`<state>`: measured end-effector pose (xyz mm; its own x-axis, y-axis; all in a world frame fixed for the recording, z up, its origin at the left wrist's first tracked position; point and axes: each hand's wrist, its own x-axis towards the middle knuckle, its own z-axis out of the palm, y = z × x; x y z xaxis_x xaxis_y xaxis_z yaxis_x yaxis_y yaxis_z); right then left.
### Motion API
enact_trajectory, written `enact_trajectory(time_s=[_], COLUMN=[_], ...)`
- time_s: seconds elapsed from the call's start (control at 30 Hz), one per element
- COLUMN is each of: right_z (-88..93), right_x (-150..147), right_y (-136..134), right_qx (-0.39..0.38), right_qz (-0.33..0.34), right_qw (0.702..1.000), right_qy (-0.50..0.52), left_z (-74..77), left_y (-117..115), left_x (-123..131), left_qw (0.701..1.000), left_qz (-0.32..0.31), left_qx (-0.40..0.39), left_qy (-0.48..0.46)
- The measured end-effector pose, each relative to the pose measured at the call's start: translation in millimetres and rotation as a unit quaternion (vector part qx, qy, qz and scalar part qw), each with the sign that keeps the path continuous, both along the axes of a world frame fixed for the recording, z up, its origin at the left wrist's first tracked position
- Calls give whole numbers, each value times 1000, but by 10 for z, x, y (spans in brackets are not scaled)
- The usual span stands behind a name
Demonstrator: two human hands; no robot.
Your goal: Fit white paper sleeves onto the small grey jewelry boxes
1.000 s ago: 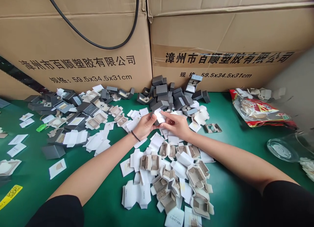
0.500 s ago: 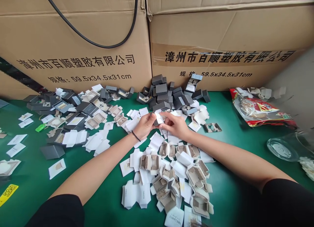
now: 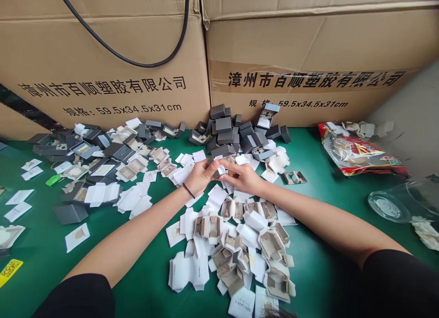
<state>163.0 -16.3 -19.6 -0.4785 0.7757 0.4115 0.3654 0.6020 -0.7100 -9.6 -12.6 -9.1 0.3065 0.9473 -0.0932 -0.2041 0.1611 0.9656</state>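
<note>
A small grey jewellery box (image 3: pixel 218 172) with a white part showing is held between my two hands at the middle of the table. My left hand (image 3: pixel 199 177), with a dark band at the wrist, closes round its left side. From the other side, the fingers and thumb of my right hand (image 3: pixel 244 177) are pinched at the box; the fingers hide much of it. Just behind lies a pile of dark grey jewellery boxes (image 3: pixel 224 137). Torn white card inserts (image 3: pixel 209 227) with grey-brown insides are strewn below my hands.
More grey boxes and card pieces (image 3: pixel 135 196) lie to the left. Large cardboard cartons (image 3: pixel 103 57) stand along the back, a black cable (image 3: pixel 137 61) hanging before them. On the right are a red-and-clear plastic bag (image 3: pixel 356 148) and a clear container (image 3: pixel 389 206).
The view has shifted slightly, so everything sits a little further left. Both hands still hold the box, and its white part shows a little less.
</note>
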Motion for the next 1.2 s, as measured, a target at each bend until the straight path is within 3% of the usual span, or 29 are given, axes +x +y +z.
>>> enact_trajectory(time_s=[0.1, 0.17, 0.3, 0.37, 0.47, 0.57, 0.63, 0.8, 1.0, 1.2], right_z=[79, 128, 146, 124, 101, 113, 128, 132, 95, 22], right_x=[12, 31, 68, 70, 45, 2, -24, -59, -72, -66], right_y=[27, 65, 155, 178, 162, 102, 57, -4, -10, 32], right_qx=[-112, -219, -336, -346, -350, -351, -350, -367, -357, -328], right_qz=[43, 79, 95, 79, 41, 11, -1, -12, -7, -33], right_qw=[991, 967, 910, 898, 894, 889, 885, 868, 880, 900], right_qy=[52, 106, 223, 259, 277, 292, 307, 335, 314, 286], left_z=[-21, -44, -81, -83, -64, -30, -4, 44, 18, -31], left_y=[11, 36, 96, 107, 103, 94, 85, 60, 99, 122], left_x=[-3, -13, -62, -98, -149, -177, -181, -162, -188, -265], left_qw=[1000, 998, 967, 925, 835, 761, 738, 727, 659, 654], left_qz=[7, 8, 15, 9, -14, -17, -11, -17, -32, -20], left_qx=[25, 64, 232, 335, 484, 578, 601, 609, 665, 639], left_qy=[1, 12, 104, 178, 262, 294, 305, 315, 350, 403])
